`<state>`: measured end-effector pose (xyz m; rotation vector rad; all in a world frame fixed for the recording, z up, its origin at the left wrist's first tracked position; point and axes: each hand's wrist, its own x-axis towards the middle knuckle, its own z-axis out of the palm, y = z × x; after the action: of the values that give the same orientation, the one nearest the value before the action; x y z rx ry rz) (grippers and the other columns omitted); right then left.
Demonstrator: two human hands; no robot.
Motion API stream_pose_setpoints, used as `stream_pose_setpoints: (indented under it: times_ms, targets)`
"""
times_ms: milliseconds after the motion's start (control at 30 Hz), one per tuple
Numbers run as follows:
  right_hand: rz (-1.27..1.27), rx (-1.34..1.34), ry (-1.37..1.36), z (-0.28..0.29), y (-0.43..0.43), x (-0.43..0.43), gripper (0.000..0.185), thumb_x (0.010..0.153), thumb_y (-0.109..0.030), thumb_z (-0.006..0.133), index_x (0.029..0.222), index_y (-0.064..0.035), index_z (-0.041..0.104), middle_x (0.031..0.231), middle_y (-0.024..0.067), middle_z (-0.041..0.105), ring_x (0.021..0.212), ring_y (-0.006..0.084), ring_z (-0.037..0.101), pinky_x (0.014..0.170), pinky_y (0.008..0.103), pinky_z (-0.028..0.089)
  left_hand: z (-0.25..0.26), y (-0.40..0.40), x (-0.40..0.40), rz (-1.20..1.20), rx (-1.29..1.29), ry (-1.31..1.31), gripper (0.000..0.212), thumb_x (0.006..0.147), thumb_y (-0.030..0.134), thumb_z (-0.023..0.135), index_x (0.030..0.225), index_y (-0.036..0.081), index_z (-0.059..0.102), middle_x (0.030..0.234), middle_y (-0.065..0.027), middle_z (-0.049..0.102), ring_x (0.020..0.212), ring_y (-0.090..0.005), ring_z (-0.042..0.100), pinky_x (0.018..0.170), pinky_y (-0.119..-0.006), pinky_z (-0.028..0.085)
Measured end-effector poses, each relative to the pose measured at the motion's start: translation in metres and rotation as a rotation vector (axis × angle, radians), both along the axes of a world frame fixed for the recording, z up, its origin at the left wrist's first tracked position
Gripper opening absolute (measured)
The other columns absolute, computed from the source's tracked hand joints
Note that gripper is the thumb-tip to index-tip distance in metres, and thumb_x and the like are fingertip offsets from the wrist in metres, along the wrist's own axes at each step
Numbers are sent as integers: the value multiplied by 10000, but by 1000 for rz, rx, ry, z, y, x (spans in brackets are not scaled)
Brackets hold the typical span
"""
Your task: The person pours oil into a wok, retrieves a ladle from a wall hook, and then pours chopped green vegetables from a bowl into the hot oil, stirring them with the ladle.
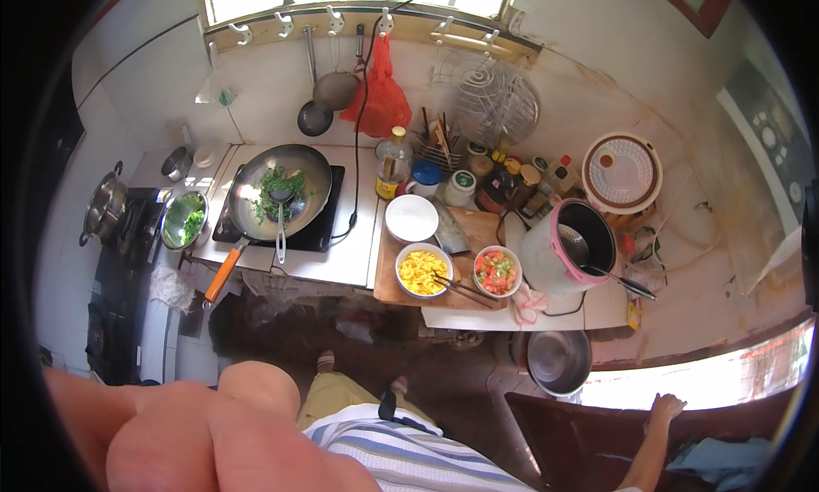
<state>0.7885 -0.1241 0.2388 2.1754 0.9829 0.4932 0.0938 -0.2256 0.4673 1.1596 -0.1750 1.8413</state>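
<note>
My left hand [192, 428] is large and blurred, close to the camera at the lower left, its fingers bent; whether it holds anything is hidden. At the lower right, my right hand [668, 405] is at the upper edge of a dark red panel [576, 428]; its grip is unclear. Before me, a frying pan [313, 204] with an orange handle sits on a black cooktop [336, 172], holding chopped greens [272, 184] and a metal ladle [281, 236]. A bowl of scrambled egg [422, 271] with chopsticks and a bowl of diced tomato [496, 271] stand on a wooden board [390, 287].
An empty white bowl [412, 217] and a cleaver [451, 230] lie behind the egg. A rice cooker [550, 255] holds a skimmer at the right. Jars and bottles [483, 178] line the wall. A steel bowl of greens [185, 222] stands left; a pot [558, 361] is below the counter.
</note>
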Motion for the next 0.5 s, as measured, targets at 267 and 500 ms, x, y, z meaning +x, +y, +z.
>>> stream_pose_setpoints:
  times_ms: [267,500]
  targets:
    - [131,-286,302,-68,-17,-136,495,890,-504,493,1049,-72,676,1057,116,673,1007,273,633,887,401,464,-5,-13,-40,73,53,-29,226,962,230,419,811,71,473,770,-79,511,780,-273,565,877,-447,461]
    - [598,-344,1037,-101,-22,-461,431,838,-474,572,1067,-127,685,941,159,686,931,333,642,835,422,494,-18,-37,-124,176,61,-14,195,940,205,444,809,73,506,754,-75,537,787,-263,574,854,-432,469]
